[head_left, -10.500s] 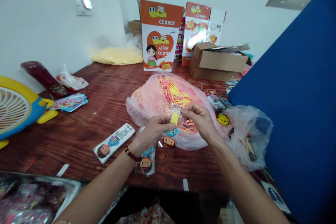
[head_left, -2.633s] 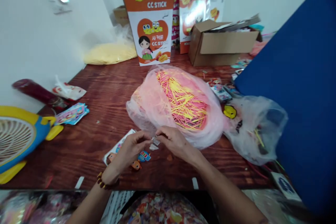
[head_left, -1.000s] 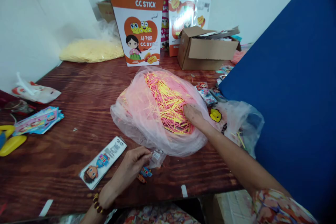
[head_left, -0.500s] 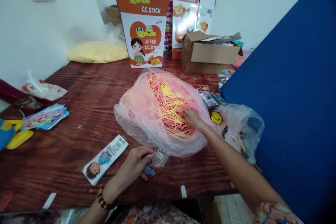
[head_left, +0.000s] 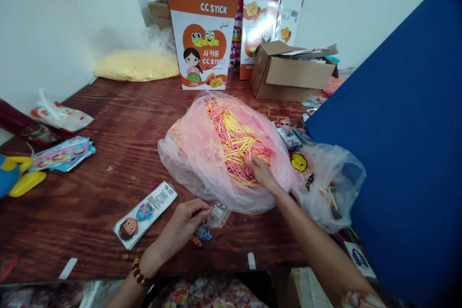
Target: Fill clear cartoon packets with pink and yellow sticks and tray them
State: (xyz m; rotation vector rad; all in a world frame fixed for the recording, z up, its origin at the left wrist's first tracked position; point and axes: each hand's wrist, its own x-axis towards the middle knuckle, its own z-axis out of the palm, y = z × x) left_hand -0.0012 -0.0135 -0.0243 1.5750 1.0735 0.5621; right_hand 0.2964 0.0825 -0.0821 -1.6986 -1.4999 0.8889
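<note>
A large translucent pink bag point(head_left: 198, 147) lies open on the wooden table point(head_left: 119, 154), full of thin pink and yellow sticks point(head_left: 236, 137). My right hand point(head_left: 262, 172) reaches into the opening, its fingers closed among the sticks at the lower right; what they grip is too small to make out. In front of the bag, my left hand point(head_left: 193, 214) pinches the edge of a small clear packet point(head_left: 218, 215) with a printed cartoon figure point(head_left: 202, 234). Left of that hand lies a stack of white cartoon packets point(head_left: 146, 214).
Printed cartons point(head_left: 204, 29) and an open brown box point(head_left: 299, 74) stand at the back. A blue panel point(head_left: 404, 139) rises on the right, beside a clear plastic bag point(head_left: 334, 183). Blue-pink packets point(head_left: 65, 154) and a tissue pack point(head_left: 63, 116) lie left.
My right hand has moved slightly left and down among the sticks, its fingers drawn closer together. My left hand still pinches the packet. The camera view has shifted a little.
</note>
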